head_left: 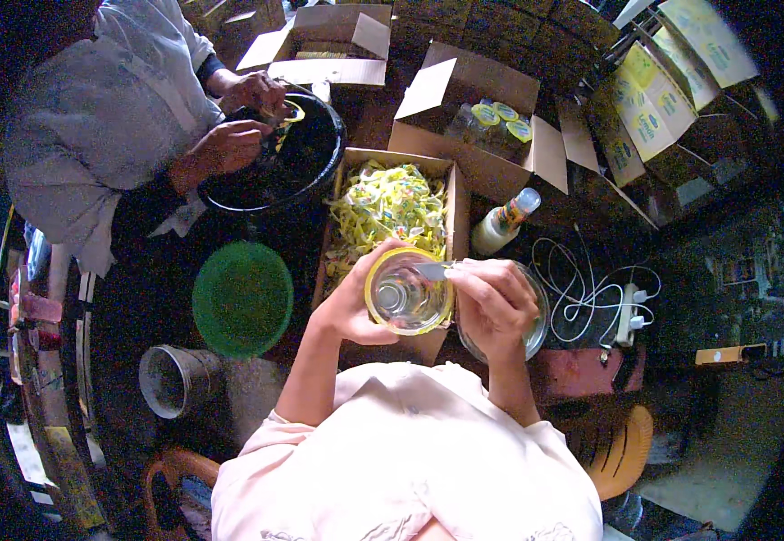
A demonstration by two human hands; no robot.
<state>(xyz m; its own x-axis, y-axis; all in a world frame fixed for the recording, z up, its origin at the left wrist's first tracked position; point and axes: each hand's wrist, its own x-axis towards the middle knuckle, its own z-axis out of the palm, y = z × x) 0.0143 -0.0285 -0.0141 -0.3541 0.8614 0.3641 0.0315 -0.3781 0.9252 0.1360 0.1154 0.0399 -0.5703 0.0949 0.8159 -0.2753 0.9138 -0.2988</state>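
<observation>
Glossy clear jar point(407, 293) (matt cardboard box point(454, 194)) — plastic

Both hands crowd the clear glass jar with yellow rim point(407, 293), little gap between them. Straight ahead, the open cardboard box of yellow-white peeled labels point(390, 209) blocks the way. Left, the green round plastic basin point(242, 298) and grey metal bucket point(174, 380) fill the floor. Right, the white spray bottle point(503, 224) and tangled white cables point(590, 293). A co-worker's hands point(234, 144) occupy the black tub point(315, 153).
</observation>
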